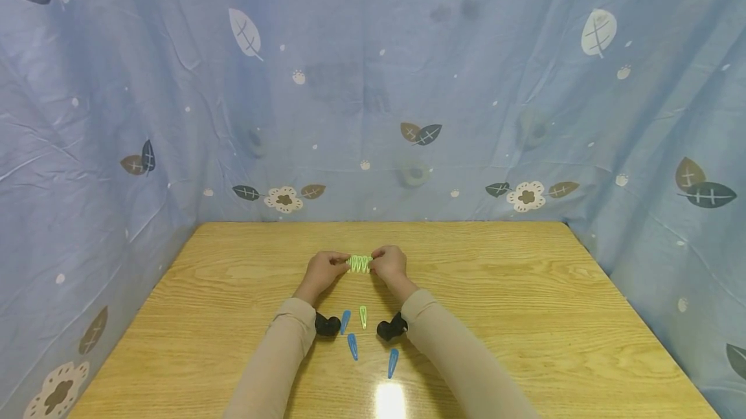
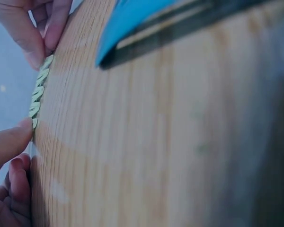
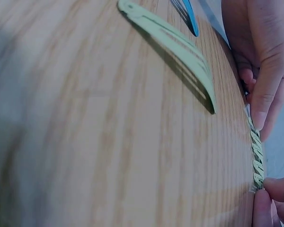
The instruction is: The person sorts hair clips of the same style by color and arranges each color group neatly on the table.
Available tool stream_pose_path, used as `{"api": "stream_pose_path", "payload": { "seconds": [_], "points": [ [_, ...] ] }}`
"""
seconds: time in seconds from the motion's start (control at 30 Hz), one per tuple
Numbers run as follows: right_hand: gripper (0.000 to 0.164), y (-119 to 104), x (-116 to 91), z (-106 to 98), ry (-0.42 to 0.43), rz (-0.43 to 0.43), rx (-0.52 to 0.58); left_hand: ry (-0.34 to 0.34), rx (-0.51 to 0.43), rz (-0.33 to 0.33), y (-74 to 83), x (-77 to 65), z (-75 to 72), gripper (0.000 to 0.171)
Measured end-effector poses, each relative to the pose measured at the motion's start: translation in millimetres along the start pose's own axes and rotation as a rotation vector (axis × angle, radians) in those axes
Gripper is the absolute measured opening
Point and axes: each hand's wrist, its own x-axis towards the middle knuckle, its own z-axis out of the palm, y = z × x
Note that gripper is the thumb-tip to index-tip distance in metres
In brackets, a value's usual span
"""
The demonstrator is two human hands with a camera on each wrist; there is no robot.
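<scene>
Between the two hands, toward the far side of the table, is a row of several light-green snap hair clips (image 1: 360,263), set side by side and overlapping. My left hand (image 1: 322,271) pinches the left end of the row with thumb and fingers. At the right end, my right hand (image 1: 389,265) pinches it the same way. Both wrist views show the row (image 2: 38,92) edge-on, low at the table surface; whether it touches the wood I cannot tell. One loose green hair clip (image 1: 364,317) lies nearer, between the forearms, and looms large in the right wrist view.
Three blue hair clips lie on the wooden table (image 1: 524,315): one (image 1: 346,322) by the left wrist, another (image 1: 352,346) just nearer, a third (image 1: 393,363) by the right forearm. Black wrist cameras hang beneath both sleeves. A blue patterned curtain (image 1: 361,95) borders the table's back and sides.
</scene>
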Motion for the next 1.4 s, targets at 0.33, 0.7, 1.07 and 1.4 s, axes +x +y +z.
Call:
{"api": "stream_pose_path", "payload": {
  "seconds": [0.33,0.7,1.07,1.4],
  "points": [
    [0.016,3,-3,-4,-0.021,0.005,0.071,-0.001,0.002,-0.002,-2.0,1.3,2.4,0.028],
    [0.024,15,-11,-16,-0.075,-0.01,0.161,-0.01,-0.004,0.0,-2.3,-0.4,5.2,0.028],
    [0.031,30,-26,-40,-0.205,-0.002,0.188,-0.027,-0.028,0.003,-1.0,-4.6,4.4,0.03],
    [0.031,23,-52,-47,-0.337,-0.024,0.146,-0.016,0.008,0.009,-3.5,-0.5,1.7,0.028]
  ]
}}
